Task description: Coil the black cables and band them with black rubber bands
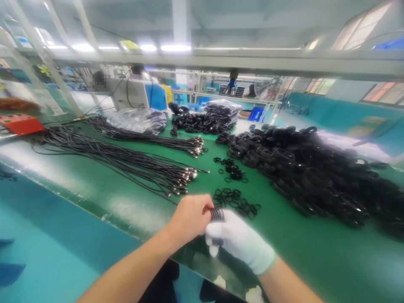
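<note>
Near the front edge of the green table (126,202), a small black coil of cable (217,214) is held between both hands. My left hand (192,214), bare, closes on the coil's left side. My right hand (240,240), in a white glove, wraps round it from the right. Black rubber rings (227,195) lie loose just beyond the hands. To the left stretches a bundle of straight black cables (126,160), its metal plug ends pointing toward the rings. Behind it lies a second such bundle (158,141).
A large heap of coiled black cables (303,168) covers the right side. Farther back are another coil pile (202,122), clear plastic bags (135,120) and a blue-and-white machine (139,94). A red device (22,123) sits far left.
</note>
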`<state>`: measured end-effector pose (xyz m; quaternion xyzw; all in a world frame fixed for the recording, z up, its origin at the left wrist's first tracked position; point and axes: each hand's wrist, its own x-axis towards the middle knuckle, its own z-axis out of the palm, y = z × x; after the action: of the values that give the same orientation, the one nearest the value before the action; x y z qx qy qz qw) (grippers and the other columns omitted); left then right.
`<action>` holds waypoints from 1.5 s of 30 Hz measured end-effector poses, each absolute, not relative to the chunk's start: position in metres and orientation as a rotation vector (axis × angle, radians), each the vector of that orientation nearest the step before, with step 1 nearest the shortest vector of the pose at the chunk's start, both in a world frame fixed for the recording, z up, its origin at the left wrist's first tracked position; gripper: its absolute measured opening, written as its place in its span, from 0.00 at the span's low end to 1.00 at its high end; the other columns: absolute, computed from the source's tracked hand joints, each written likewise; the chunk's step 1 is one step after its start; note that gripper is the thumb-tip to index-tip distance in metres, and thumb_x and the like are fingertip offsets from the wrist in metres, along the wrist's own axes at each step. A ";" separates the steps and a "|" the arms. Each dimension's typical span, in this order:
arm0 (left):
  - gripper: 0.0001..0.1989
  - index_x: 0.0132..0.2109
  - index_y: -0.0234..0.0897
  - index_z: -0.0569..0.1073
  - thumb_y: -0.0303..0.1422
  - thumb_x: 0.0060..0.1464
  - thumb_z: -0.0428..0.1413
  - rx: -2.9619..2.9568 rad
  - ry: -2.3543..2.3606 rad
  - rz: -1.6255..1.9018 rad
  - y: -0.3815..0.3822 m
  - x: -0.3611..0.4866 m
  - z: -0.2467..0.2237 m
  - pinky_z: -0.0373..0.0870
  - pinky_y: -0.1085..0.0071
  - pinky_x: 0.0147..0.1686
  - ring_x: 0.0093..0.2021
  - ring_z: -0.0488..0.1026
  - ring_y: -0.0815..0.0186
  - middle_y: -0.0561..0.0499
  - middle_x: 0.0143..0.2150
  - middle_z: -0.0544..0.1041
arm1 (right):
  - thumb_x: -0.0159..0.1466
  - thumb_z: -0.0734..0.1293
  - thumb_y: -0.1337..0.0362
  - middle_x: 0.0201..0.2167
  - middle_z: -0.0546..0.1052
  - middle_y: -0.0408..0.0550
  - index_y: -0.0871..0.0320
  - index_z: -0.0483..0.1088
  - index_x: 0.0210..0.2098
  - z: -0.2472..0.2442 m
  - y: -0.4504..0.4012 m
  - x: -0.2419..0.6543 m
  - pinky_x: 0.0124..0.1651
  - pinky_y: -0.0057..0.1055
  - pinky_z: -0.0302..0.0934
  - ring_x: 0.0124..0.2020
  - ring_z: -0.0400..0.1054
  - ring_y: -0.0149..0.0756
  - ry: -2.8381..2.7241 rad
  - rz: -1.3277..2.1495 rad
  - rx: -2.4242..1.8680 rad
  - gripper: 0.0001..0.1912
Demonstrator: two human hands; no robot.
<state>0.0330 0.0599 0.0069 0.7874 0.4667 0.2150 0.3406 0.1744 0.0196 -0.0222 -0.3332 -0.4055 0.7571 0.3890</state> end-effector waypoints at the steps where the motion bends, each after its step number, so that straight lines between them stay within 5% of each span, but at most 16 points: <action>1: 0.10 0.35 0.39 0.75 0.25 0.47 0.51 2.046 1.194 0.573 0.064 0.031 0.007 0.64 0.74 0.29 0.29 0.71 0.67 0.54 0.29 0.77 | 0.52 0.71 0.64 0.21 0.73 0.48 0.67 0.72 0.28 -0.025 0.021 0.179 0.18 0.21 0.60 0.17 0.65 0.27 -0.994 1.911 -0.819 0.10; 4: 0.09 0.39 0.40 0.74 0.32 0.49 0.54 2.016 1.205 0.686 0.079 0.021 0.006 0.64 0.74 0.31 0.31 0.71 0.67 0.54 0.34 0.77 | 0.55 0.70 0.63 0.28 0.76 0.49 0.64 0.72 0.39 -0.030 0.026 0.201 0.23 0.24 0.64 0.23 0.70 0.30 -0.775 1.826 -0.733 0.14; 8: 0.04 0.31 0.39 0.72 0.32 0.52 0.53 2.135 1.231 0.636 0.087 0.016 -0.007 0.61 0.74 0.32 0.31 0.69 0.68 0.56 0.30 0.75 | 0.57 0.70 0.59 0.38 0.77 0.51 0.60 0.69 0.45 -0.031 0.031 0.231 0.41 0.41 0.69 0.43 0.72 0.46 -0.527 1.731 -0.732 0.18; 16: 0.05 0.34 0.41 0.72 0.30 0.52 0.51 2.493 1.248 0.364 0.086 0.047 -0.044 0.56 0.72 0.29 0.33 0.69 0.64 0.52 0.33 0.72 | 0.57 0.70 0.58 0.42 0.75 0.54 0.61 0.66 0.48 -0.036 0.032 0.226 0.38 0.39 0.70 0.46 0.71 0.52 -0.515 1.816 -0.758 0.22; 25: 0.08 0.32 0.35 0.67 0.35 0.53 0.53 1.358 0.863 0.668 0.079 0.046 -0.018 0.57 0.77 0.25 0.23 0.62 0.73 0.57 0.24 0.67 | 0.53 0.73 0.64 0.37 0.74 0.51 0.60 0.62 0.47 -0.033 0.032 0.203 0.20 0.26 0.64 0.26 0.69 0.32 -0.743 1.431 -1.007 0.25; 30: 0.09 0.29 0.33 0.65 0.34 0.52 0.54 1.289 0.893 0.724 0.066 0.061 -0.026 0.58 0.77 0.24 0.21 0.62 0.75 0.56 0.23 0.67 | 0.50 0.74 0.61 0.19 0.71 0.40 0.61 0.61 0.44 -0.037 0.033 0.192 0.11 0.22 0.51 0.11 0.58 0.26 -0.821 1.334 -1.101 0.26; 36: 0.10 0.30 0.34 0.64 0.35 0.55 0.52 1.293 0.839 0.740 0.060 0.055 -0.029 0.58 0.79 0.23 0.22 0.62 0.75 0.57 0.23 0.64 | 0.52 0.72 0.63 0.24 0.68 0.39 0.57 0.64 0.43 -0.042 0.028 0.199 0.15 0.14 0.52 0.20 0.62 0.22 -0.483 1.782 -0.574 0.20; 40: 0.11 0.32 0.35 0.62 0.39 0.55 0.50 0.957 0.450 0.727 0.054 0.042 -0.017 0.56 0.79 0.16 0.16 0.63 0.77 0.51 0.30 0.71 | 0.51 0.73 0.58 0.26 0.67 0.39 0.57 0.65 0.39 -0.038 0.026 0.207 0.09 0.17 0.53 0.14 0.59 0.21 -0.783 2.008 -0.159 0.20; 45: 0.07 0.32 0.37 0.63 0.35 0.50 0.51 1.353 0.496 0.393 0.067 0.026 0.000 0.54 0.78 0.17 0.17 0.64 0.72 0.52 0.26 0.75 | 0.50 0.73 0.62 0.20 0.69 0.39 0.60 0.63 0.36 -0.027 0.023 0.209 0.09 0.17 0.50 0.11 0.61 0.24 -0.965 2.010 -0.283 0.19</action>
<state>0.0258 0.0666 0.0004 0.6153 0.2254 0.1788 0.7339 0.2090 0.0233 -0.0272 -0.1135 -0.3872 0.8064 0.4324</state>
